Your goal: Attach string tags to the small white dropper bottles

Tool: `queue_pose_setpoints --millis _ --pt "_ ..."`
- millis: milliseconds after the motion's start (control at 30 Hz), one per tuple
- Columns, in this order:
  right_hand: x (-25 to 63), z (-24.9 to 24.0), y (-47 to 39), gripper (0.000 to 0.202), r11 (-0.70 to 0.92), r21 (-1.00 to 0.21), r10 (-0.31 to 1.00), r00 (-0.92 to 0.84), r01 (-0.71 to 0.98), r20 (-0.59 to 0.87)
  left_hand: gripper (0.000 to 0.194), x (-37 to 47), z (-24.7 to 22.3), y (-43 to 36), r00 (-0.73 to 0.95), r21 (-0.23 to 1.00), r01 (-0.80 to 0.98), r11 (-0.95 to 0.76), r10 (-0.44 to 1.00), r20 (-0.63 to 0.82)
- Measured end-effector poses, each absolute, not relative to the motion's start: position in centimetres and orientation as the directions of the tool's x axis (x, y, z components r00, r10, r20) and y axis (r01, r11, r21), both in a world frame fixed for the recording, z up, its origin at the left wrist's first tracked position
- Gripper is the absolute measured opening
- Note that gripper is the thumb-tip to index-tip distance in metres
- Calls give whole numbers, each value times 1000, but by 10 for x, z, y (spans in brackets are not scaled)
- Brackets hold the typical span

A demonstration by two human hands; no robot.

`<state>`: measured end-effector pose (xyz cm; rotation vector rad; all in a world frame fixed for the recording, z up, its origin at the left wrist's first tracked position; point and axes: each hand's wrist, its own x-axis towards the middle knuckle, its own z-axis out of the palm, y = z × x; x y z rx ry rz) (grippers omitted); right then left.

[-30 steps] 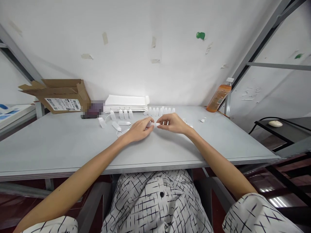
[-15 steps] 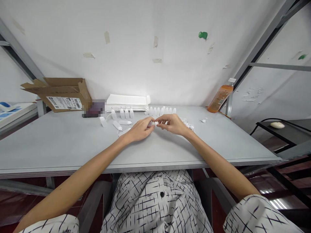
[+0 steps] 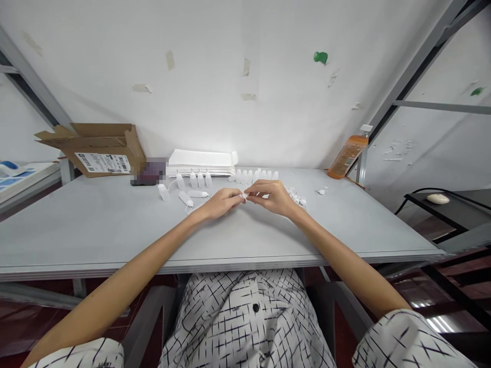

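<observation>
My left hand is closed around a small white squeeze bottle, mostly hidden by the fingers. Fingertips of my right hand pinch a small white cap at the bottle's mouth, and both hands meet just above the table. Left of them, several white bottles with thin cords stand upright or lie on their sides. Behind my right hand is a row of upright white bottles without cords. Loose white caps lie in a pile beside my right wrist, partly hidden.
On the grey table an open cardboard box stands at the back left, beside a blurred dark object and a stack of white sheets. An orange bottle leans at the back right. One loose white cap lies nearer.
The left fingers have closed further over the bottle, hiding more of it. My right hand keeps its pinch on the cap, nearly in the same place.
</observation>
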<state>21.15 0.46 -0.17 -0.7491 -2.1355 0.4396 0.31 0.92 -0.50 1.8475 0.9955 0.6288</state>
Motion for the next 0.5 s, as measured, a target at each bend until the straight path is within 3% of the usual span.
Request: queue_pose_setpoints --millis 133,267,500 --pt "211 2 1 16 691 -621 712 -492 369 501 21 3 0 6 588 972 229 55 788 -183" --pt "210 7 -3 22 622 -702 743 -544 348 390 22 1 2 7 617 981 168 93 767 -178" --pt "207 5 -2 21 628 -723 739 -511 287 439 21 -2 4 10 646 964 175 199 716 -265"
